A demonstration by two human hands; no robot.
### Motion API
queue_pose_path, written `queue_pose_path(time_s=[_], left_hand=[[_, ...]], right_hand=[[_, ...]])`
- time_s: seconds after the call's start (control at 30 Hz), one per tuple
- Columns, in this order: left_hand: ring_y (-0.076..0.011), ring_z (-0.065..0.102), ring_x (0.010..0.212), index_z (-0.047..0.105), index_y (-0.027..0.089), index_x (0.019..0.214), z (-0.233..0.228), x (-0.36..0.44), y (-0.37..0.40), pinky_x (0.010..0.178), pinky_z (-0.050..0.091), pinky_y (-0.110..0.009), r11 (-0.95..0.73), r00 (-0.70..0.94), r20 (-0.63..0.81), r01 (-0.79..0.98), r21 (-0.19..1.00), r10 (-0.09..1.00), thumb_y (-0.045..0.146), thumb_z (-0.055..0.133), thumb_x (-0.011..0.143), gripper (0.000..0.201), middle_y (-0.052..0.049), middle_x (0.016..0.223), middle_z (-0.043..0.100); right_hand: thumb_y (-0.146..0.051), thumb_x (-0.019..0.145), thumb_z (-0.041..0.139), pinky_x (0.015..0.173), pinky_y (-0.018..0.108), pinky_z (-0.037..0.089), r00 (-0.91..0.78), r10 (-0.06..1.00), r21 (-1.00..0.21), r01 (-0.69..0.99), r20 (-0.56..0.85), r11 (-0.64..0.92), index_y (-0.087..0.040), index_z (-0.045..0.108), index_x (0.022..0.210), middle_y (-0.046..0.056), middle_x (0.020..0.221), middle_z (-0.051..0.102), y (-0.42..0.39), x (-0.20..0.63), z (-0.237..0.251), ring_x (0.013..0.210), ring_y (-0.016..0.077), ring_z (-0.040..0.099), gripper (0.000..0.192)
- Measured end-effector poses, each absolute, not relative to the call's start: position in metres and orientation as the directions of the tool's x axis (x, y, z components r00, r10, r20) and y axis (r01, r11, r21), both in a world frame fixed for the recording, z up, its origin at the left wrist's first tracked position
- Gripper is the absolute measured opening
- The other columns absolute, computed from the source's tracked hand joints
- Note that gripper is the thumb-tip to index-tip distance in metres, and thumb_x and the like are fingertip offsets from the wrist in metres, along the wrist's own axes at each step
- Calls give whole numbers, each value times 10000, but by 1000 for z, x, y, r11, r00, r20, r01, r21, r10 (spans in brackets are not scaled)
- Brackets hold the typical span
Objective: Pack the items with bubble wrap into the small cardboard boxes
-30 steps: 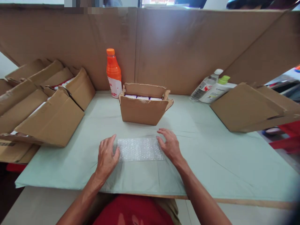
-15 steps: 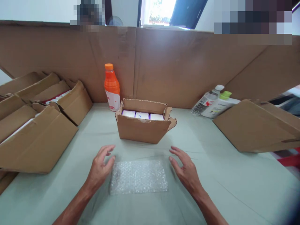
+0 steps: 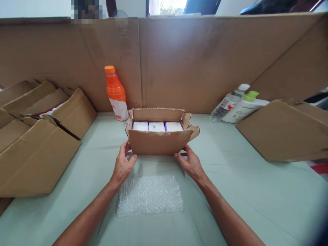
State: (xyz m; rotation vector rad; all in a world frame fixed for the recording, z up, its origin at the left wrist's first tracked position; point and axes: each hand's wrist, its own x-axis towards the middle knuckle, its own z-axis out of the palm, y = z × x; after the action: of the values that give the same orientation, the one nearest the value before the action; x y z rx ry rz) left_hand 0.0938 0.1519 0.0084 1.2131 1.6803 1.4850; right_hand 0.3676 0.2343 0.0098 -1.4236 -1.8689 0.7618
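A small open cardboard box stands upright in the middle of the table, its top flaps raised. Inside are three white-topped packs with purple edges, side by side. My left hand is at the box's lower left corner, fingers along the side and thumb towards the front. At the lower right corner my right hand has the same hold, so the box sits between both hands. Some fingertips are hidden behind its sides. A flat sheet of bubble wrap lies between my forearms, nearer to me.
Open cardboard boxes stand at the left, one with white things in it. An orange-capped bottle is behind the small box. A clear bottle and a white, green-capped bottle lean by another box. A cardboard wall closes the back.
Both hands have moved forward from beside the bubble wrap to the sides of the small box. The box has turned slightly and now faces me more squarely. The view has shifted a little.
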Motion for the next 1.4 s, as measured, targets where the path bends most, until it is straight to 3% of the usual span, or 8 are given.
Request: queue_pose_path(time_s=[0.2,0.4,0.57,0.73,0.97,1.13,1.27,1.4], left_hand=[[-275,593,1223,586,225,1310,21,92,78,1018,504,-475,-66,-243,288,647,759,926,212,560,867,443,-111,1323,642],[-270,637,1172,712,231,1106,-10,107,31,1018,510,-479,-324,216,245,719,615,945,146,541,855,316,-96,1198,725],[-241,651,1175,704,223,1114,-12,88,25,1036,512,-452,-314,99,336,663,679,937,157,518,899,292,-91,1179,736],[-323,600,1211,676,182,1149,-18,64,7,1046,481,-544,14,-289,370,803,595,883,264,559,880,305,-151,1205,694],[-359,561,1282,647,207,761,-30,87,17,1045,460,-571,77,-363,308,748,659,879,223,571,779,80,-142,1253,684],[-214,717,879,566,157,1305,-14,92,12,775,584,-354,116,-446,162,532,839,880,297,537,858,469,-100,1021,746],[-175,702,765,602,169,1330,-13,89,8,683,566,-286,60,-328,138,526,848,935,291,533,855,495,-72,965,752],[-181,710,785,753,215,924,-14,89,14,716,565,-283,-74,-148,207,616,785,967,209,494,859,267,-46,847,745]], right_hand=[[-294,930,523,1018,492,493,-219,883,-611,652,415,448,-200,585,1330,149,1324,655,164,363,5,1208,282,617,415],[-234,907,592,1065,526,417,-754,629,-407,523,188,749,-240,674,1250,109,1416,612,92,339,-7,1316,308,537,352],[-310,962,522,981,490,463,-445,842,-382,753,305,536,-206,722,1085,123,1269,695,99,397,-10,1178,293,624,257],[-369,929,556,963,490,475,-323,888,-340,837,326,429,-156,689,1140,165,1265,687,107,399,-14,1176,323,621,329],[-283,895,521,956,475,495,-335,905,-589,687,263,426,-212,645,849,107,1208,715,108,353,-14,1124,290,654,151],[-443,887,562,764,366,576,-177,982,-858,491,70,150,-177,571,1281,96,1021,737,102,367,-6,808,211,704,475],[-405,873,582,745,342,596,-216,976,-870,473,38,139,-203,427,1500,97,1091,739,96,380,-6,739,172,706,677],[-310,866,560,887,428,591,-431,894,-728,574,122,376,-266,754,1099,65,1058,777,95,382,-5,957,249,738,307]])
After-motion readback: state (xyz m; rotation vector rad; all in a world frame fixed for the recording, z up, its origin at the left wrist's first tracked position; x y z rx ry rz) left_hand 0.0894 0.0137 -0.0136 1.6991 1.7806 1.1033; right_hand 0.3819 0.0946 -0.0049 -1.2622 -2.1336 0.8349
